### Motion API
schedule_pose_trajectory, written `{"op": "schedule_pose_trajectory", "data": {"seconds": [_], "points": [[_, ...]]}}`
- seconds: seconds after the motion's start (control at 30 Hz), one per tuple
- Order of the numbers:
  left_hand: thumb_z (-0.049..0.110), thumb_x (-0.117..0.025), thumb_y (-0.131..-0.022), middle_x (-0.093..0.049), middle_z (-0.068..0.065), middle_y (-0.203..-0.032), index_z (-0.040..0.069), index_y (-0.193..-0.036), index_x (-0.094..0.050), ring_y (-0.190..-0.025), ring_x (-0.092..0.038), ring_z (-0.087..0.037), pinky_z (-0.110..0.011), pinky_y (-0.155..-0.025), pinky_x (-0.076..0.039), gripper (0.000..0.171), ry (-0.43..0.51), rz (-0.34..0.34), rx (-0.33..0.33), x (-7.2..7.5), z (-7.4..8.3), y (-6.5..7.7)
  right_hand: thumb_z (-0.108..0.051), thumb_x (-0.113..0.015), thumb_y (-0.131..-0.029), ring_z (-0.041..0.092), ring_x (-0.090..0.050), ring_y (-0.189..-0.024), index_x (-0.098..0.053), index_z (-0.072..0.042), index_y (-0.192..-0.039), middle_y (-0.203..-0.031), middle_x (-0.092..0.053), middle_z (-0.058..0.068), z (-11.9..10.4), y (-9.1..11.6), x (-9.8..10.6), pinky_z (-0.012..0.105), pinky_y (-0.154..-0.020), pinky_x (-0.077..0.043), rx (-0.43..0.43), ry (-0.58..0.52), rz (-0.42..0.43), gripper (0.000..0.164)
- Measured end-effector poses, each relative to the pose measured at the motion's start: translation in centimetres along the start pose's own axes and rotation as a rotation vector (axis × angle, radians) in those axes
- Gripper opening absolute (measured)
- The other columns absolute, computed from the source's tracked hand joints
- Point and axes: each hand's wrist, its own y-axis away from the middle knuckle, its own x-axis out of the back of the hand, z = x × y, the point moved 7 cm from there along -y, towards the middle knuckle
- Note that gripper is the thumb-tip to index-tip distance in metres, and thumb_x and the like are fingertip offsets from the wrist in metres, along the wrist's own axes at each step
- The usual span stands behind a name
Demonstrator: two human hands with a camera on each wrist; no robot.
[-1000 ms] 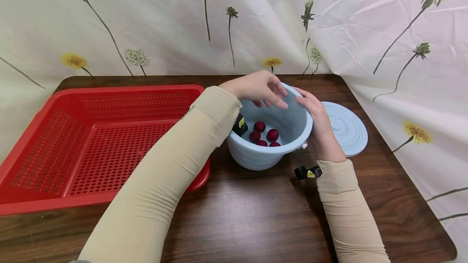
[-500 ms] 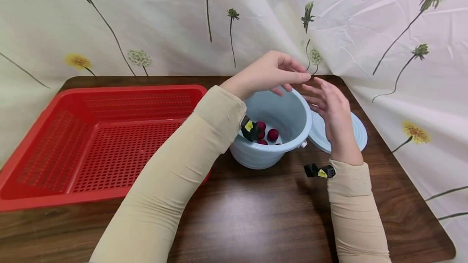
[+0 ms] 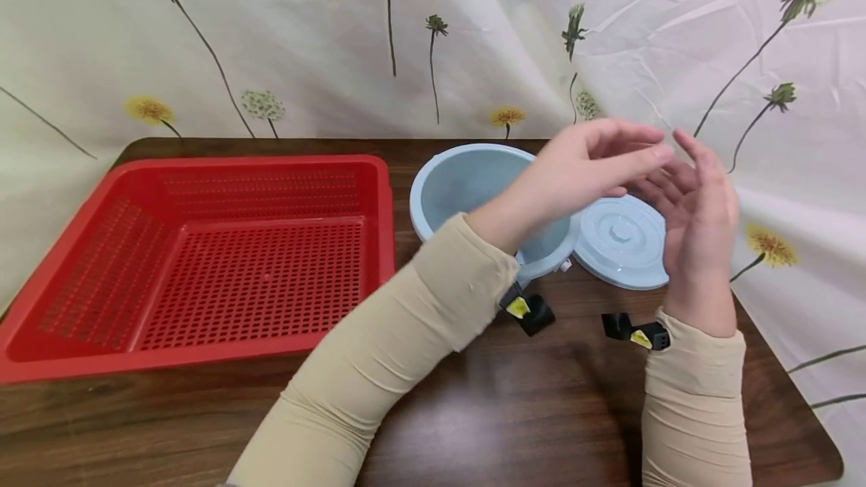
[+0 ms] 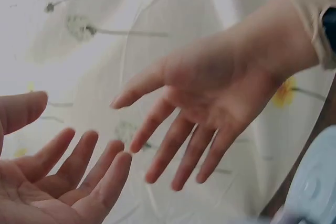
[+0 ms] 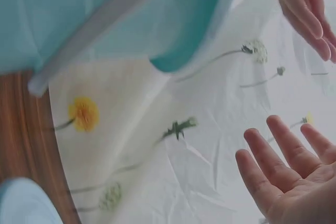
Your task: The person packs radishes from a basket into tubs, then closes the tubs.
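My left hand point(image 3: 575, 164) is raised over the right side of the light blue bucket point(image 3: 460, 179), holding nothing. Its fingers are spread in the left wrist view, where the right hand point(image 4: 210, 103) faces it with straight, parted fingers. To the right of the lid point(image 3: 619, 239), my right hand point(image 3: 704, 224) is lifted, palm turned inward and with nothing in it. The fingertips of both hands come close together in the head view. The left forearm covers the front of the bucket and its contents. A pale handle point(image 5: 100, 30) crosses the bucket's side in the right wrist view.
A red perforated basket point(image 3: 264, 284) stands left of the bucket. Wrist cameras stick out from both cuffs. Behind the dark wood table point(image 3: 528, 412) hangs a white flower-printed cloth point(image 3: 304, 36).
The right hand has let go of the bucket's rim and moved right. My left hand has risen out of the bucket and moved right too. The red round fruits are now hidden.
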Motion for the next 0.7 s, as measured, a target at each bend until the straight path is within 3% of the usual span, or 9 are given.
{"op": "schedule_pose_trajectory", "data": {"seconds": [0.2, 0.37, 0.47, 0.6, 0.7], "points": [[0.032, -0.063, -0.097, -0.063, 0.017, -0.127, 0.019, -0.134, -0.060, -0.107, -0.059, 0.007, -0.014, -0.091, -0.047, 0.039, -0.002, 0.022, -0.025, -3.3, -2.2, 0.7, -0.024, -0.062, -0.097, 0.024, -0.072, -0.094, -0.060, -0.004, -0.128, -0.104, -0.075, 0.016, -0.8, -0.3, 3.3, 0.029, -0.088, -0.054, -0.011, -0.023, 0.129, 0.037], [0.040, -0.059, -0.097, -0.050, 0.025, -0.140, 0.031, -0.140, -0.054, -0.129, -0.048, 0.005, -0.019, -0.101, -0.044, 0.044, -0.098, -0.002, 0.011, -5.3, -4.9, 0.8, -0.029, -0.062, -0.097, 0.022, -0.069, -0.106, -0.059, -0.009, -0.130, -0.110, -0.075, 0.010, -0.6, -1.2, 5.9, 0.026, -0.094, -0.050, -0.041, 0.081, 0.187, 0.039], [0.044, -0.057, -0.098, -0.045, 0.022, -0.147, 0.031, -0.144, -0.049, -0.137, -0.040, 0.004, -0.020, -0.108, -0.039, 0.049, -0.201, -0.014, 0.019, -6.1, -6.9, 0.6, -0.033, -0.062, -0.097, 0.018, -0.066, -0.112, -0.057, -0.014, -0.131, -0.113, -0.074, 0.003, 0.2, -2.0, 7.6, 0.021, -0.100, -0.046, -0.125, 0.169, 0.232, 0.039], [0.048, -0.056, -0.097, -0.039, 0.013, -0.154, 0.025, -0.149, -0.044, -0.142, -0.034, 0.000, -0.020, -0.113, -0.033, 0.058, -0.344, 0.013, 0.025, -6.7, -9.8, 0.5, -0.035, -0.061, -0.098, 0.014, -0.057, -0.123, -0.056, -0.019, -0.133, -0.111, -0.073, -0.007, 1.4, -2.8, 10.1, 0.019, -0.116, -0.028, -0.228, 0.280, 0.290, 0.039], [0.049, -0.058, -0.095, -0.028, 0.007, -0.161, 0.021, -0.152, -0.039, -0.148, -0.026, -0.008, -0.026, -0.116, -0.032, 0.065, -0.350, 0.065, 0.067, -6.8, -11.9, 0.6, -0.037, -0.060, -0.098, 0.012, -0.048, -0.134, -0.053, -0.021, -0.138, -0.120, -0.069, -0.010, 1.9, -3.2, 11.6, 0.020, -0.120, -0.015, -0.284, 0.368, 0.324, 0.043]]}}
